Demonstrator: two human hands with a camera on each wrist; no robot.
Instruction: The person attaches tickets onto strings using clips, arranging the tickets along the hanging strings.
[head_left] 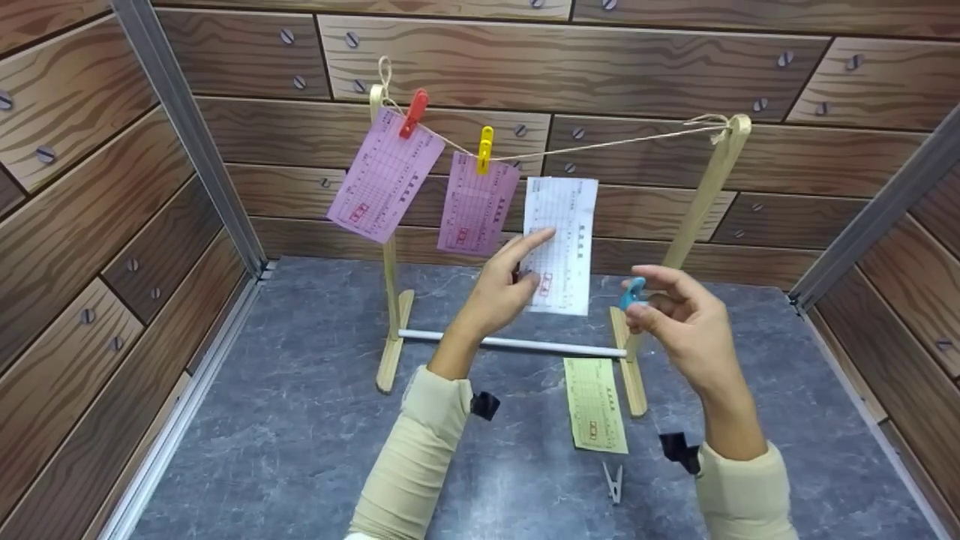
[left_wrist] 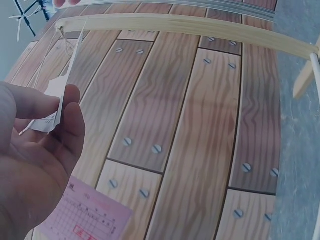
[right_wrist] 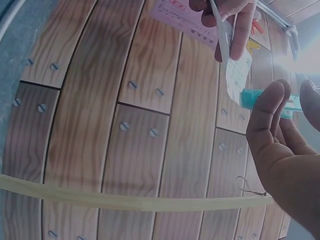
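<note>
My left hand (head_left: 495,296) pinches a white printed slip (head_left: 566,206) between thumb and fingers, as the left wrist view shows. The slip hangs upright, its top edge below the sagging cord (head_left: 615,142). To its right, my right hand (head_left: 694,326) grips a blue clothespin (head_left: 634,291) between thumb and fingers. In the right wrist view the clothespin's tip is right at the white slip's edge. Two pink slips hang at the cord's left: one (head_left: 386,180) by a red clothespin (head_left: 413,114), the other (head_left: 480,206) by a yellow clothespin (head_left: 485,150).
The cord runs between a left wooden post (head_left: 391,289) and a right wooden post (head_left: 705,191), joined low down by a white rod (head_left: 525,344). On the grey surface lie a yellow-green slip (head_left: 595,405) and a grey clothespin (head_left: 614,482). Wood-patterned panels (head_left: 480,60) stand behind.
</note>
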